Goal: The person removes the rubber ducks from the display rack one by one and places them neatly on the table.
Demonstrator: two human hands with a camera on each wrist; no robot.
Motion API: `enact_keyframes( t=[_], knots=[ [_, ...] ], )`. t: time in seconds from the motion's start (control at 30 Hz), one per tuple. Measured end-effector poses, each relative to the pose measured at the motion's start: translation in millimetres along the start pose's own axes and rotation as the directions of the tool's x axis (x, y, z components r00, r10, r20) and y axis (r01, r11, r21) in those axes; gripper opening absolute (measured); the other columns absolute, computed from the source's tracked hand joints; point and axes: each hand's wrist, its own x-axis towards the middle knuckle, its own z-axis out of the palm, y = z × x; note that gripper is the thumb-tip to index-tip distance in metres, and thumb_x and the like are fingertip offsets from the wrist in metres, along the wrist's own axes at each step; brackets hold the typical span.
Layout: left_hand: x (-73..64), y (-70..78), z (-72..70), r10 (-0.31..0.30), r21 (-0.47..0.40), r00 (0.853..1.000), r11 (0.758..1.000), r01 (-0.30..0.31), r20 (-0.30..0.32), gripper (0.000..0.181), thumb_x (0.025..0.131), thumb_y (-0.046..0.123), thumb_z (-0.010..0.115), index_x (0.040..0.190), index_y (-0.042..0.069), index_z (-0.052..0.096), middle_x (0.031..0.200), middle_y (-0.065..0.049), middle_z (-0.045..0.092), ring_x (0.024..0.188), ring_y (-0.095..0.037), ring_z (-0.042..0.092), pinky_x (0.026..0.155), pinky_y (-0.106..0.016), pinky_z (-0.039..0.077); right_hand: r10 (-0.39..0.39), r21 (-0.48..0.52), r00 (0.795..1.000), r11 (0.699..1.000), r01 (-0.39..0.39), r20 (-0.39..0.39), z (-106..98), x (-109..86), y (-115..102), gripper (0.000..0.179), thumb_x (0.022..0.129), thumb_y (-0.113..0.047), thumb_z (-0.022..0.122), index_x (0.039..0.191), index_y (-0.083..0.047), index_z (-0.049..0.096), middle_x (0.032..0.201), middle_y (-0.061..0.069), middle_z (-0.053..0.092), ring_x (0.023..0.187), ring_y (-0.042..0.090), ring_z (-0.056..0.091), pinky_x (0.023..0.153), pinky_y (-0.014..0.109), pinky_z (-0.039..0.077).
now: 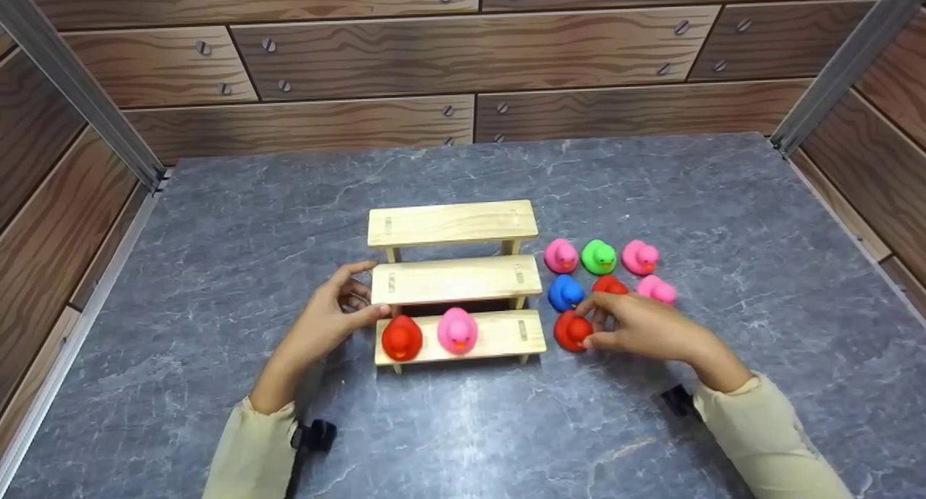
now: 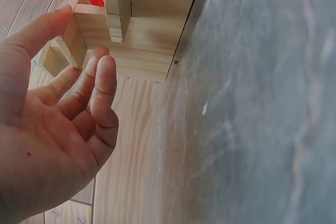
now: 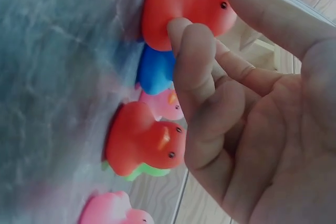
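A three-tier wooden stand is in the middle of the table in the head view. On its lowest tier sit a red rubber duck and a pink rubber duck. My left hand is at the stand's left side, thumb and fingertips against the ends of its tiers, fingers loosely bent. Right of the stand, my right hand pinches another red rubber duck between thumb and fingers. The right wrist view shows this red duck upright, with the thumb by its beak.
Behind the right hand, rubber ducks stand in rows: a blue one, a green one, a partly covered red one and several pink ones. Wood-patterned panels wall in the grey marbled table.
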Motion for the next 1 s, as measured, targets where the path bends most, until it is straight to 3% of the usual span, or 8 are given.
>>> enact_keyframes(
  t=[0.3, 0.53, 0.7, 0.83, 1.0],
  knots=[
    [1.0, -0.6, 1.0, -0.003, -0.001, 1.0, 1.0, 0.003, -0.003, 0.065, 0.083, 0.01, 0.074, 0.14, 0.004, 0.045, 0.097, -0.015, 0.063, 0.076, -0.014, 0.054, 0.066, -0.021, 0.044, -0.073, 0.168, 0.997, 0.983, 0.074, -0.011, -10, -8.3, -8, 0.04, 0.088, -0.027, 0.071, 0.118, -0.003, 0.059, 0.092, 0.002, 0.062, 0.082, 0.01, 0.055, 0.068, 0.022, 0.049],
    [1.2, -0.2, 0.3, -0.002, 0.016, 1.0, 1.0, 0.002, 0.0, 0.066, 0.083, 0.013, 0.075, 0.141, 0.003, 0.044, 0.1, -0.016, 0.064, 0.078, -0.015, 0.055, 0.066, -0.021, 0.044, -0.127, 0.256, 0.991, 0.957, 0.132, -0.038, -4, -8.5, -21, 0.043, 0.089, -0.027, 0.07, 0.12, -0.002, 0.056, 0.098, 0.006, 0.062, 0.074, 0.009, 0.055, 0.065, 0.021, 0.048],
    [1.3, 0.2, 0.3, -0.003, 0.017, 1.0, 1.0, 0.003, 0.001, 0.067, 0.083, 0.014, 0.075, 0.141, 0.003, 0.044, 0.101, -0.017, 0.064, 0.079, -0.015, 0.055, 0.067, -0.021, 0.045, -0.147, 0.381, 0.987, 0.911, 0.158, -0.057, 4, -4.0, -28, 0.046, 0.088, -0.02, 0.07, 0.124, 0.001, 0.051, 0.096, 0.011, 0.061, 0.07, 0.006, 0.056, 0.062, 0.021, 0.05],
    [0.5, 0.1, 0.1, -0.001, 0.015, 1.0, 1.0, 0.001, 0.001, 0.066, 0.084, 0.013, 0.075, 0.142, 0.004, 0.044, 0.101, -0.018, 0.064, 0.079, -0.015, 0.056, 0.067, -0.021, 0.045, -0.125, 0.477, 0.991, 0.869, 0.13, -0.041, 12, -0.2, -33, 0.052, 0.089, -0.019, 0.07, 0.129, 0.002, 0.046, 0.095, 0.011, 0.059, 0.072, 0.008, 0.058, 0.063, 0.026, 0.053],
    [0.3, -0.2, 0.0, 0.003, 0.009, 1.0, 1.0, -0.003, 0.004, 0.066, 0.084, 0.013, 0.074, 0.142, 0.003, 0.043, 0.103, -0.019, 0.064, 0.079, -0.015, 0.056, 0.066, -0.021, 0.045, -0.084, 0.533, 0.995, 0.841, 0.095, -0.046, 19, 3.1, -39, 0.057, 0.089, -0.019, 0.07, 0.133, 0.001, 0.042, 0.096, 0.009, 0.057, 0.067, 0.01, 0.055, 0.06, 0.028, 0.053]
  ],
)
